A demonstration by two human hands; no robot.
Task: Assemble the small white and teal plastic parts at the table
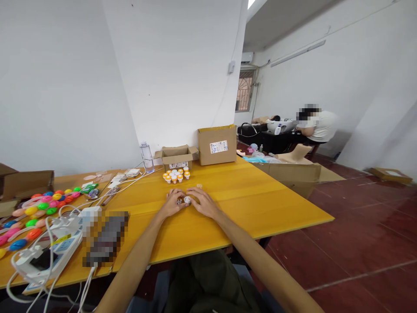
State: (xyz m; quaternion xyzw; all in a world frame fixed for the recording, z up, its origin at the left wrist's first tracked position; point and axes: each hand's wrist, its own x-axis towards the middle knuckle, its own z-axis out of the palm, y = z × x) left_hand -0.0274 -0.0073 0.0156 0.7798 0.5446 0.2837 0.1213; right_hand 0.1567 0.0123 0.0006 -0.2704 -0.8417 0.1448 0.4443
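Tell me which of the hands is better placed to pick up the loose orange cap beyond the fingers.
Probably right: the right hand lies just below the orange cap, while the left hand is farther off.

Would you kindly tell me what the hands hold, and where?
Both hands meet around a small white round piece on the yellow table; the exact grip cannot be told.

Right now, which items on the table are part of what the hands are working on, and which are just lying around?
In hand:
- small white piece between left hand and right hand
- orange-capped vials just beyond
- small open box behind them

Lying about:
- closed carton
- water bottle
- coloured plastic pieces
- power strip and cables
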